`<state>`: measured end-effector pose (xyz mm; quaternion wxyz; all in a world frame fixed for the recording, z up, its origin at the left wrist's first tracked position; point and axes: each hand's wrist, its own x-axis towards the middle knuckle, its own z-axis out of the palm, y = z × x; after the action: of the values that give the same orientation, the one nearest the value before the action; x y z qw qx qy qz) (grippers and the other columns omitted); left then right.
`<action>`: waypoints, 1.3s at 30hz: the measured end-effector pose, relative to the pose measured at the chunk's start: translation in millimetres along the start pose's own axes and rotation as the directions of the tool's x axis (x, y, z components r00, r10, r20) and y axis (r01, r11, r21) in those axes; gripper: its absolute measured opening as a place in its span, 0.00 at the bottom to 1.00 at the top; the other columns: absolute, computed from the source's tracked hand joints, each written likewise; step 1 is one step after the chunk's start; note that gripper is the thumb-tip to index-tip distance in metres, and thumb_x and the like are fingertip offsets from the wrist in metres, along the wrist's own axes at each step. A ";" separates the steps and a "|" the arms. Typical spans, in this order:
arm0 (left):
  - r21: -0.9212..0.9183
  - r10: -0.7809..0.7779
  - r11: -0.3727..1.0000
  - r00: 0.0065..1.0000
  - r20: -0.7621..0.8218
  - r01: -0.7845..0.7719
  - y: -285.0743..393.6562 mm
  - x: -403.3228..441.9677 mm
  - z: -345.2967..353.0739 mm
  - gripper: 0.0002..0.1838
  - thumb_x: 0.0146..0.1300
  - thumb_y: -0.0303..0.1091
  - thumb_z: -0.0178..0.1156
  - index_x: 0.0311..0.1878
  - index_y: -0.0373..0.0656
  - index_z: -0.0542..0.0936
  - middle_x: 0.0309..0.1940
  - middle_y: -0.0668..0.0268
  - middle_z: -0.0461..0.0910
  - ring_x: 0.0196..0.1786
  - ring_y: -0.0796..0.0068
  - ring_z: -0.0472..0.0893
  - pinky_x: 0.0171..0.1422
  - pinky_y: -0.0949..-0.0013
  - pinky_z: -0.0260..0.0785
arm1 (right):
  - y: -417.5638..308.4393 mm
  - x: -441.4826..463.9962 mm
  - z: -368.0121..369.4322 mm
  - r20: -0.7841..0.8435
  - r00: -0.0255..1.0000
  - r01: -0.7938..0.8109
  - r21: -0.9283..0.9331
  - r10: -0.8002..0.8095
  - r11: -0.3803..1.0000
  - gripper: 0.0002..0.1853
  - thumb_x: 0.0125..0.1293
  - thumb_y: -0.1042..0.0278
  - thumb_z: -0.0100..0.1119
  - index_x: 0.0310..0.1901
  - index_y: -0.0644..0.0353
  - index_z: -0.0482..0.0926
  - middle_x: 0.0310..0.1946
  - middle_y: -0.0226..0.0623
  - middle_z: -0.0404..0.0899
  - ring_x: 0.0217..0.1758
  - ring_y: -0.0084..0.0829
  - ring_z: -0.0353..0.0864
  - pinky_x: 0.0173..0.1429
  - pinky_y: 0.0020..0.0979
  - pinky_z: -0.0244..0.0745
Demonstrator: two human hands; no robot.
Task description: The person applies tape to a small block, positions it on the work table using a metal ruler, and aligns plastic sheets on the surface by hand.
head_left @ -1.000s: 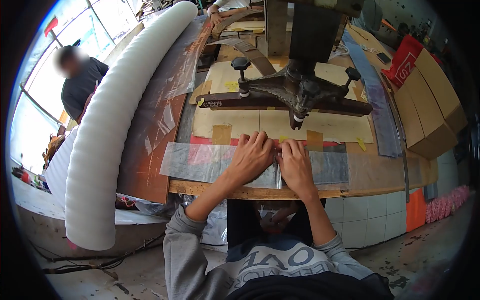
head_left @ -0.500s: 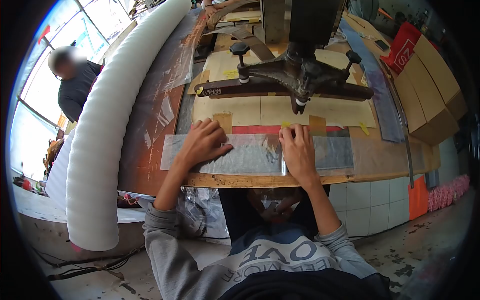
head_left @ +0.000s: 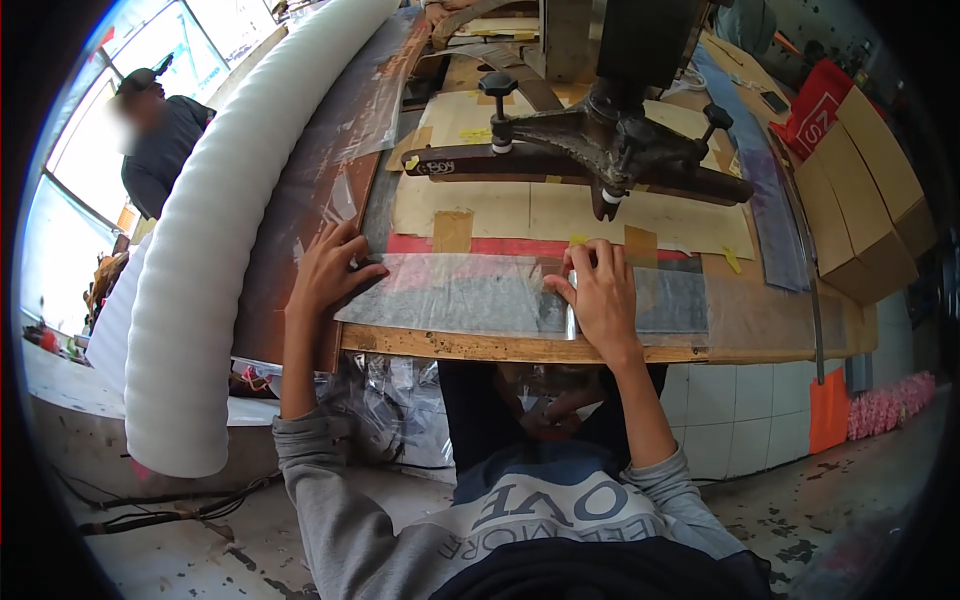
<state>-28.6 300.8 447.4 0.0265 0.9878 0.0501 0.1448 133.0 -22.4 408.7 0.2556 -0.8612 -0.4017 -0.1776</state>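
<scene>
A long clear plastic strip (head_left: 460, 293) lies along the table's front edge, over a grey surface. My left hand (head_left: 325, 268) rests at the strip's left end, fingers bent and thumb spread to the right. Near the strip's middle right, my right hand (head_left: 600, 290) touches the plastic, fingers curled over the sheet and thumb apart; whether it pinches the plastic is unclear. Behind the strip runs a red band (head_left: 490, 246) beside a cream board (head_left: 480, 207) with brown tape. Above the board stands a dark metal press arm (head_left: 570, 165) with black knobs.
A thick white foam roll (head_left: 205, 240) lies at the left. A person (head_left: 165, 140) stands beyond it. Another person's hand (head_left: 437, 12) shows at the far edge. Cardboard boxes (head_left: 860, 200) and a red bag (head_left: 822, 100) are at the right, with a metal strip (head_left: 815, 310).
My left hand has moved left, away from my right hand, to the left end of the plastic strip. My right hand stays near the same part of the strip.
</scene>
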 end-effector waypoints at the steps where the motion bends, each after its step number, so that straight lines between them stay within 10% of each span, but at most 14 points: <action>1: 0.026 0.039 0.999 0.999 -0.033 -0.038 3.6 -1.0 -1.5 0.19 0.50 0.49 0.66 0.25 0.42 0.77 0.36 0.64 0.73 0.46 0.61 0.73 0.50 0.60 0.66 | 0.8 0.5 0.2 -0.004 1.000 -0.001 0.016 0.001 1.000 0.16 0.53 0.55 0.67 0.34 0.56 0.73 0.38 0.33 0.69 0.45 0.35 0.70 0.47 0.39 0.66; 6: 0.300 -0.022 0.954 1.000 0.020 0.015 88.7 -10.1 0.2 0.09 0.52 0.39 0.63 0.21 0.46 0.81 0.30 0.66 0.74 0.39 0.68 0.77 0.42 0.61 0.69 | 2.0 -1.6 0.9 -0.028 0.999 0.034 0.076 -0.032 0.997 0.16 0.52 0.58 0.68 0.39 0.55 0.76 0.44 0.33 0.70 0.51 0.37 0.70 0.52 0.39 0.67; 9: -0.257 0.287 0.921 0.956 -0.061 -0.293 189.2 -12.7 3.0 0.06 0.51 0.37 0.64 0.24 0.46 0.81 0.26 0.67 0.74 0.34 0.67 0.78 0.43 0.62 0.69 | -5.0 -3.4 -6.5 -0.091 0.978 0.200 0.198 -0.185 0.960 0.17 0.52 0.64 0.67 0.44 0.56 0.77 0.51 0.32 0.72 0.57 0.37 0.70 0.58 0.39 0.66; 14: -0.821 0.365 0.344 0.870 -0.331 -0.456 231.7 33.7 -9.5 0.17 0.52 0.49 0.67 0.26 0.43 0.81 0.31 0.66 0.79 0.39 0.67 0.80 0.51 0.64 0.69 | 20.4 -8.6 -24.5 -0.013 0.931 0.307 0.573 -0.366 0.760 0.10 0.56 0.72 0.62 0.41 0.59 0.80 0.51 0.30 0.79 0.62 0.38 0.71 0.64 0.40 0.64; 16: -0.965 0.349 -0.104 0.900 -0.261 -0.239 217.8 50.9 5.2 0.25 0.68 0.55 0.49 0.42 0.38 0.80 0.47 0.58 0.77 0.53 0.60 0.75 0.60 0.65 0.64 | 29.0 -21.3 -36.2 0.031 0.977 0.105 0.791 -0.209 0.603 0.06 0.57 0.71 0.61 0.36 0.60 0.81 0.42 0.37 0.83 0.60 0.40 0.74 0.66 0.42 0.61; 18: -0.955 0.258 0.184 0.949 -0.182 -0.233 221.4 57.2 24.0 0.23 0.69 0.50 0.46 0.53 0.41 0.75 0.53 0.53 0.75 0.59 0.55 0.73 0.64 0.59 0.61 | 39.8 -38.8 -54.6 0.159 0.979 -0.120 0.954 -0.125 0.274 0.07 0.57 0.69 0.62 0.36 0.60 0.80 0.41 0.40 0.83 0.60 0.41 0.74 0.67 0.43 0.60; 24: -0.712 0.217 0.687 0.976 0.007 -0.148 232.1 45.0 63.0 0.26 0.68 0.38 0.44 0.68 0.43 0.61 0.66 0.53 0.64 0.66 0.51 0.65 0.69 0.55 0.56 | 74.3 -82.0 -76.7 -0.106 0.975 0.131 0.984 0.195 -0.117 0.15 0.66 0.52 0.57 0.28 0.52 0.71 0.24 0.30 0.74 0.39 0.31 0.76 0.70 0.50 0.55; 28: -0.417 0.275 0.870 0.961 -0.032 -0.263 238.8 41.2 77.2 0.26 0.67 0.41 0.50 0.67 0.46 0.64 0.67 0.61 0.64 0.67 0.59 0.66 0.69 0.57 0.56 | 115.0 -113.0 -112.7 -0.184 0.857 0.367 0.873 0.482 -0.320 0.10 0.67 0.59 0.55 0.30 0.52 0.71 0.21 0.26 0.64 0.35 0.28 0.70 0.70 0.52 0.54; 30: -0.356 0.270 0.894 0.961 -0.062 -0.274 241.0 38.6 75.2 0.26 0.65 0.42 0.52 0.66 0.48 0.66 0.67 0.62 0.64 0.67 0.61 0.66 0.69 0.57 0.56 | 146.0 -133.3 -153.5 -0.256 0.817 0.463 0.824 0.516 -0.325 0.11 0.66 0.64 0.55 0.28 0.54 0.68 0.22 0.27 0.64 0.38 0.28 0.70 0.73 0.53 0.49; 31: -0.325 0.279 0.900 0.957 -0.080 -0.290 242.5 38.7 73.6 0.26 0.65 0.42 0.53 0.66 0.49 0.67 0.67 0.63 0.64 0.67 0.62 0.66 0.70 0.57 0.56 | 153.2 -150.3 -197.1 -0.414 0.550 0.520 0.849 0.726 0.090 0.10 0.67 0.67 0.54 0.28 0.56 0.68 0.23 0.30 0.63 0.36 0.29 0.68 0.73 0.52 0.49; 33: -0.321 0.253 0.910 0.965 -0.069 -0.262 244.9 37.6 71.6 0.26 0.64 0.42 0.54 0.65 0.50 0.68 0.67 0.64 0.64 0.67 0.63 0.65 0.70 0.57 0.56 | 194.3 -192.1 -254.4 -0.507 0.688 0.641 0.760 0.519 -0.107 0.08 0.61 0.78 0.50 0.26 0.58 0.66 0.23 0.32 0.61 0.32 0.29 0.63 0.60 0.42 0.61; 39: -0.033 0.283 0.958 0.959 -0.032 -0.284 313.0 70.7 61.8 0.28 0.53 0.44 0.64 0.53 0.36 0.74 0.53 0.50 0.71 0.63 0.53 0.66 0.68 0.49 0.56 | 189.1 -285.9 -365.7 -0.696 0.479 0.737 0.650 0.534 0.186 0.08 0.62 0.77 0.46 0.25 0.60 0.65 0.22 0.31 0.58 0.28 0.27 0.60 0.53 0.36 0.59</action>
<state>85.1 -5.0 429.2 0.0232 0.9821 -0.0941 0.1615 68.6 -510.8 501.1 0.8800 -0.2164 -0.2928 -0.3049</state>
